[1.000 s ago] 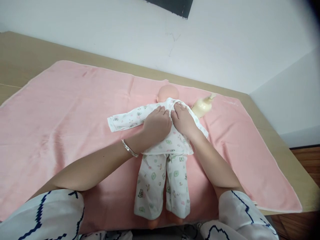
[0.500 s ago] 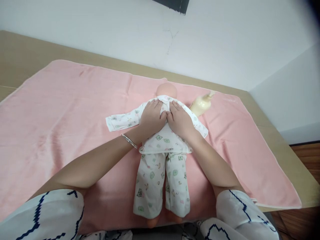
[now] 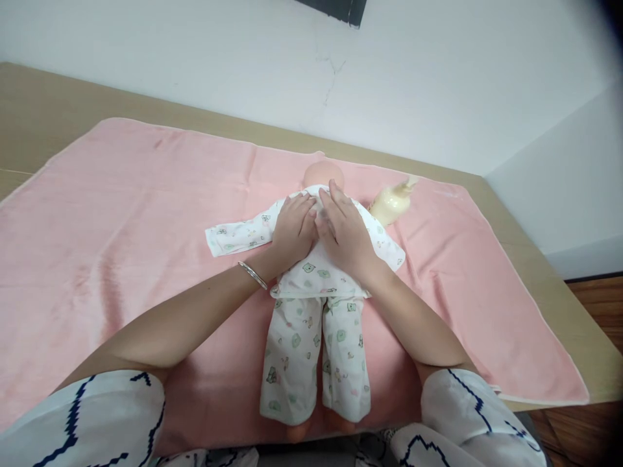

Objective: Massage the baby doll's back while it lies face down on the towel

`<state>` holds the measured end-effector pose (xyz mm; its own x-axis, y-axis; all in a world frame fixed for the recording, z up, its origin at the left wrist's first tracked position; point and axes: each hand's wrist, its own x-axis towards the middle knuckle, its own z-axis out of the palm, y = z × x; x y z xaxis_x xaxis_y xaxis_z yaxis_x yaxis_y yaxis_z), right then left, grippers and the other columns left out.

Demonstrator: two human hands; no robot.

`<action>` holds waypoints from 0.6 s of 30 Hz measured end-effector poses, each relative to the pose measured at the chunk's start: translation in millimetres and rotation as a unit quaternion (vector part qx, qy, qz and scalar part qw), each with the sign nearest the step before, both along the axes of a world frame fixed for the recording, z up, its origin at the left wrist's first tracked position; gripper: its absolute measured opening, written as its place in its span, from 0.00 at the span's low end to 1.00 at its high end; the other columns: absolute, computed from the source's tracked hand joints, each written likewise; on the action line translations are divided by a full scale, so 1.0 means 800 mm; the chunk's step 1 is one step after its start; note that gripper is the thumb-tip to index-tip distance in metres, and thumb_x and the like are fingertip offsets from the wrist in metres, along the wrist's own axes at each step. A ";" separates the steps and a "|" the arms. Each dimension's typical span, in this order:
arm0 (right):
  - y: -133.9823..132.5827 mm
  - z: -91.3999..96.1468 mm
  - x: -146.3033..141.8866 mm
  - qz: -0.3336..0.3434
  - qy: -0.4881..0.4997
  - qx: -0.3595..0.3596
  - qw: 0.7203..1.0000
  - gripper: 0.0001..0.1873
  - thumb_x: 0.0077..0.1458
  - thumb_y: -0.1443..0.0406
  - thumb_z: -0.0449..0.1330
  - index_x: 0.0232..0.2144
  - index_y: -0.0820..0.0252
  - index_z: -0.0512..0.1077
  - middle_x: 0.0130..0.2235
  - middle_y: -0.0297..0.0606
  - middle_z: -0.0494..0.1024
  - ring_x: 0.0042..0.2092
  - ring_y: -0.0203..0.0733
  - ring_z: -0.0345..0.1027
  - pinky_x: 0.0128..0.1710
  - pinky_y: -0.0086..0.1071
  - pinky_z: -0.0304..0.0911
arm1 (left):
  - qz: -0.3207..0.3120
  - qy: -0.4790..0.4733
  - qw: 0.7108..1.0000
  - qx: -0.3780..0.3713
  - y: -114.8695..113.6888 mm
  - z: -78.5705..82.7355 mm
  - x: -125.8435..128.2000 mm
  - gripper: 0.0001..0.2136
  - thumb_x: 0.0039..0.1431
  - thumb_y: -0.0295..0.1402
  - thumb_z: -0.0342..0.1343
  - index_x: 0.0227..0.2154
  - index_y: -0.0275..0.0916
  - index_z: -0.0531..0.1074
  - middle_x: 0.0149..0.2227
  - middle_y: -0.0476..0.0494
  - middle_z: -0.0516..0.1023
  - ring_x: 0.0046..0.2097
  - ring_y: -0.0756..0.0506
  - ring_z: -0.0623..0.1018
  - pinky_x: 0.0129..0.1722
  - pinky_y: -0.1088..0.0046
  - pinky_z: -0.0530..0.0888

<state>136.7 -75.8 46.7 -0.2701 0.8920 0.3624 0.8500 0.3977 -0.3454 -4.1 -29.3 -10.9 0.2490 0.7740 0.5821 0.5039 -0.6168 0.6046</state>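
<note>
A baby doll (image 3: 324, 174) lies face down or with its face out of sight, its feet toward me. It wears a white printed top (image 3: 318, 279) and matching trousers (image 3: 293, 357). On the left side of the upper back rests my left hand (image 3: 294, 228), palm down, fingers stretched out, a silver bangle at the wrist. My right hand (image 3: 344, 232) lies over the right side of the top, fingers extended, its fingertips slightly raised near the collar. The thumbs are close together at the middle. Neither hand grips anything.
A pink blanket (image 3: 160, 194) covers much of the wooden table (image 3: 53, 97). To the right of the doll's head, a cream-coloured pump bottle (image 3: 390, 204) lies on its side. The white wall (image 3: 219, 71) stands behind the table.
My right hand has shifted slightly up and left, its fingers lifting and straightening near the collar. My left hand has hardly moved. Doll and bottle are unchanged.
</note>
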 end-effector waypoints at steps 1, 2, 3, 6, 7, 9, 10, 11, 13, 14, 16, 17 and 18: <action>0.003 -0.007 -0.001 -0.026 0.003 0.002 1.000 0.29 0.67 0.62 0.44 0.67 0.64 0.57 0.72 0.47 0.53 0.74 0.50 0.43 0.71 0.53 0.46 | 0.005 -0.010 1.000 0.008 -0.001 -0.002 0.000 0.28 0.74 0.45 0.29 0.55 0.37 0.71 0.59 0.37 0.75 0.64 0.40 0.70 0.70 0.51 0.58; 0.006 -0.012 -0.001 -0.045 0.003 -0.006 0.999 0.28 0.66 0.63 0.44 0.66 0.65 0.59 0.71 0.48 0.56 0.73 0.52 0.45 0.71 0.54 0.46 | 0.009 -0.018 1.000 0.016 -0.001 -0.005 -0.001 0.28 0.74 0.45 0.29 0.55 0.37 0.71 0.59 0.36 0.75 0.64 0.40 0.70 0.70 0.50 0.58; 0.008 -0.016 -0.001 -0.055 0.004 -0.017 0.998 0.28 0.66 0.63 0.45 0.65 0.66 0.62 0.70 0.49 0.58 0.73 0.53 0.46 0.71 0.54 0.46 | 0.011 -0.024 0.999 0.021 0.000 -0.008 -0.001 0.29 0.74 0.46 0.28 0.54 0.37 0.72 0.59 0.36 0.75 0.64 0.40 0.70 0.70 0.50 0.59; 0.008 -0.014 0.002 -0.048 0.019 -0.023 0.998 0.27 0.66 0.63 0.47 0.64 0.64 0.63 0.70 0.49 0.58 0.73 0.52 0.47 0.71 0.54 0.47 | 0.009 -0.032 0.999 0.032 0.001 -0.013 -0.002 0.29 0.73 0.46 0.29 0.53 0.37 0.73 0.58 0.36 0.76 0.63 0.40 0.71 0.69 0.50 0.61; 0.006 -0.011 0.003 -0.044 0.028 -0.007 0.999 0.27 0.65 0.62 0.47 0.64 0.62 0.62 0.71 0.48 0.56 0.73 0.51 0.46 0.71 0.55 0.47 | 0.010 -0.033 0.999 0.035 0.002 -0.014 -0.002 0.29 0.73 0.46 0.30 0.53 0.36 0.73 0.58 0.35 0.76 0.63 0.40 0.71 0.68 0.50 0.61; 0.003 -0.007 0.004 -0.048 0.038 0.030 0.998 0.27 0.65 0.63 0.47 0.65 0.58 0.59 0.72 0.44 0.53 0.74 0.49 0.43 0.71 0.56 0.46 | 0.011 -0.037 0.998 0.041 0.003 -0.014 -0.002 0.28 0.73 0.46 0.30 0.53 0.36 0.73 0.57 0.35 0.76 0.63 0.40 0.72 0.68 0.50 0.62; 0.002 -0.008 0.004 -0.053 0.036 0.041 0.997 0.28 0.64 0.64 0.47 0.65 0.57 0.59 0.72 0.44 0.53 0.74 0.49 0.43 0.71 0.57 0.45 | 0.011 -0.039 0.998 0.044 0.003 -0.014 -0.002 0.28 0.73 0.46 0.31 0.53 0.36 0.73 0.57 0.36 0.76 0.62 0.40 0.72 0.68 0.51 0.62; 0.003 -0.011 0.003 -0.057 0.030 0.041 0.997 0.28 0.64 0.64 0.47 0.65 0.58 0.59 0.72 0.44 0.53 0.74 0.49 0.43 0.71 0.58 0.44 | 0.011 -0.041 0.998 0.045 0.003 -0.014 -0.002 0.28 0.73 0.46 0.31 0.53 0.37 0.73 0.57 0.36 0.76 0.62 0.40 0.72 0.68 0.51 0.62; 0.006 -0.020 0.001 -0.066 0.016 0.023 0.997 0.27 0.64 0.65 0.46 0.64 0.60 0.61 0.71 0.47 0.56 0.73 0.51 0.45 0.71 0.58 0.43 | 0.011 -0.042 0.998 0.045 0.002 -0.013 -0.002 0.28 0.74 0.46 0.30 0.53 0.37 0.72 0.57 0.37 0.76 0.62 0.41 0.72 0.68 0.52 0.62; 0.007 -0.023 0.000 -0.066 0.010 0.016 0.998 0.26 0.64 0.65 0.46 0.63 0.61 0.62 0.71 0.49 0.57 0.73 0.51 0.46 0.71 0.58 0.44 | 0.010 -0.041 0.998 0.045 0.002 -0.013 -0.002 0.27 0.74 0.46 0.30 0.54 0.37 0.72 0.58 0.37 0.76 0.63 0.41 0.72 0.68 0.53 0.62; 0.007 -0.026 -0.001 -0.057 -0.004 0.031 0.998 0.27 0.65 0.64 0.45 0.64 0.62 0.61 0.71 0.49 0.57 0.73 0.52 0.45 0.71 0.59 0.43 | 0.013 -0.038 0.998 0.043 0.002 -0.013 -0.002 0.27 0.74 0.46 0.31 0.54 0.37 0.72 0.58 0.37 0.76 0.63 0.42 0.72 0.68 0.54 0.62; 0.005 -0.023 -0.001 -0.052 -0.010 0.050 0.997 0.27 0.65 0.64 0.45 0.65 0.61 0.59 0.71 0.49 0.55 0.74 0.51 0.43 0.71 0.59 0.42 | 0.014 -0.037 0.998 0.043 0.002 -0.013 -0.002 0.27 0.74 0.46 0.31 0.54 0.37 0.72 0.58 0.37 0.76 0.62 0.42 0.72 0.68 0.54 0.62; 0.002 -0.019 0.000 -0.049 -0.016 0.071 0.996 0.28 0.65 0.65 0.44 0.66 0.60 0.56 0.72 0.47 0.53 0.74 0.51 0.41 0.71 0.60 0.41 | 0.016 -0.036 0.998 0.042 0.001 -0.013 -0.002 0.27 0.73 0.46 0.31 0.54 0.37 0.72 0.58 0.37 0.76 0.62 0.42 0.72 0.68 0.54 0.63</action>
<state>136.4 -74.1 31.6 -0.1975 0.8553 0.4790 0.8967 0.3551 -0.2642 -5.7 -28.1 -21.1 0.1795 0.7286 0.6610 0.4817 -0.6510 0.5867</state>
